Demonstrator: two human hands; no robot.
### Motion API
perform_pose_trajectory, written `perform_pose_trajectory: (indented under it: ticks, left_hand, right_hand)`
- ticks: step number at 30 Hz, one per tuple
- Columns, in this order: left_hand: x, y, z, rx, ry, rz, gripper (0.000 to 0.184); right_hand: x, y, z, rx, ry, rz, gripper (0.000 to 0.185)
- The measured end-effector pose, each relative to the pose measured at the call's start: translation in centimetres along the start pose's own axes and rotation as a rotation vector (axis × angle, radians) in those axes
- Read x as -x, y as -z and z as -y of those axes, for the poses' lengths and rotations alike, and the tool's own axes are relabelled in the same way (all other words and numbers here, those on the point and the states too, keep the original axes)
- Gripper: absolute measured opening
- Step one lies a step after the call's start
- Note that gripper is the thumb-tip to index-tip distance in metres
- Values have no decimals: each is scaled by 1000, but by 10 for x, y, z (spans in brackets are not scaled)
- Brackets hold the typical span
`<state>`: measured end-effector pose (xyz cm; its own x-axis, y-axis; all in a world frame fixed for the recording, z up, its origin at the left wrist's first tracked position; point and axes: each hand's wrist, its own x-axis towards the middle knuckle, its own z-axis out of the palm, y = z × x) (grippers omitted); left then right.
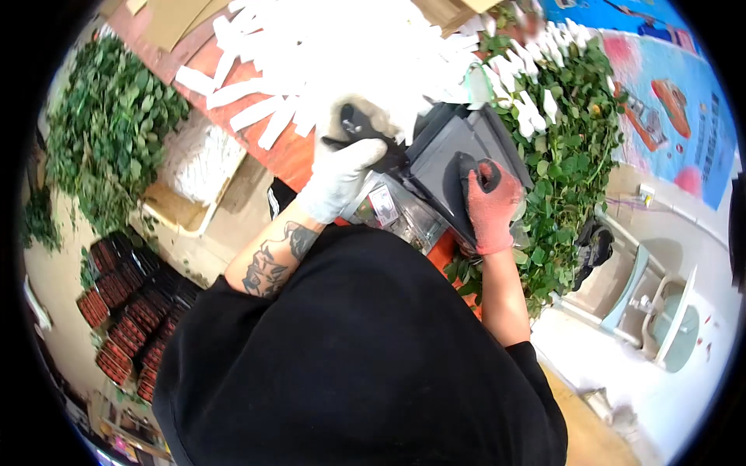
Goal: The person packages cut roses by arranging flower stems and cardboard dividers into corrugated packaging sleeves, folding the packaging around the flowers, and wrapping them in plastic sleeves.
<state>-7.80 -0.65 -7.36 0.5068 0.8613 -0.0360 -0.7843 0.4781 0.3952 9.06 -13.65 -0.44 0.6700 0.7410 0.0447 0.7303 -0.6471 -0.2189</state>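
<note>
My left hand (339, 177), in a whitish glove, is curled around a crumpled black piece (387, 159) that looks like plastic. Its fingers are partly blurred. My right hand (494, 203) wears a red glove with dark fingertips. Its thumb and fingers bend together at the dark grey plastic box (439, 167), on the side nearer me; what lies between the fingertips is hidden. Below the left hand is a clear container (420, 233) with a printed card (382, 205) at its side. White strips (256, 115) lie spread beyond my hands on the reddish table (281, 159).
Leafy stems with white-wrapped heads (536, 109) stand along the right. A leafy pile (109, 116) and a yellowish bin (175, 211) with white pieces are at left. Black-and-red crates (132, 311) stack below. A chair (622, 287) stands at right; cardboard (175, 23) lies at the top.
</note>
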Motion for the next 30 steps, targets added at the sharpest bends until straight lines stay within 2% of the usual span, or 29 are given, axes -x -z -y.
perform_pose_trajectory:
  ticks: [2,3,4,5,6,7,8,9,10,11,12,14,16,17,18,19,20,21,23,24,26,30]
  left_hand:
    - [-3,-6,-11,-29,91,-2,61]
    - [-6,7,-10,34,118,80,70]
    - [-1,-2,-24,71,156,47,70]
    - [2,-1,-27,-94,37,57,68]
    - [6,3,-33,-514,-127,190,62]
    - [23,-34,-46,-736,-160,189,65]
    - [25,-52,-53,-921,-355,392,60]
    - [22,-65,-57,-1199,-597,674,51]
    - [23,-81,-53,-1308,-773,868,42]
    - [24,-97,-49,-1369,-968,1057,32]
    - [27,-110,-41,-1390,-1055,1179,27]
    - [30,-138,-26,-1370,-993,1354,21]
    - [14,-179,-22,-1230,-720,1577,21]
    - [8,-182,-22,-1223,-482,1427,23]
    - [-6,-178,-16,-1326,-449,1364,34]
    - [-19,-173,-10,-1431,-414,1301,45]
    - [-33,-169,-4,-1535,-376,1239,57]
    - [-39,-162,17,-1668,-403,1098,43]
    - [-49,-142,49,-1889,-286,1183,34]
    - [-45,-141,57,-2000,-446,1264,30]
    - [-44,-139,71,-1999,-380,1277,23]
    - [-53,-128,89,-2030,-318,1240,20]
  right_hand:
    - [3,0,3,42,78,-88,34]
    - [1,11,13,29,33,31,34]
    - [-1,26,24,10,-19,145,34]
    - [4,39,26,-136,30,126,37]
    - [16,50,24,-280,86,101,40]
    - [31,52,18,-500,77,164,48]
    - [46,51,13,-725,79,232,57]
    - [51,64,16,-909,-1,452,66]
    - [55,80,22,-1097,-66,680,76]
    - [58,85,27,-1319,-5,764,78]
    - [66,80,27,-1527,7,786,78]
    - [84,57,24,-2024,-129,729,76]
    - [95,84,7,-2259,-397,660,75]
    - [100,106,-3,-2313,-528,625,75]
    - [101,108,-15,-2355,-440,619,77]
    - [104,121,-25,-2291,-296,472,80]
    - [103,129,-48,-2072,-197,410,81]
    - [102,136,-71,-1847,-120,343,83]
    - [88,163,-110,-1465,-184,366,82]
    - [79,174,-122,-1185,-279,388,74]
    - [64,172,-132,-543,-116,345,68]
    - [49,160,-151,-375,-140,512,65]
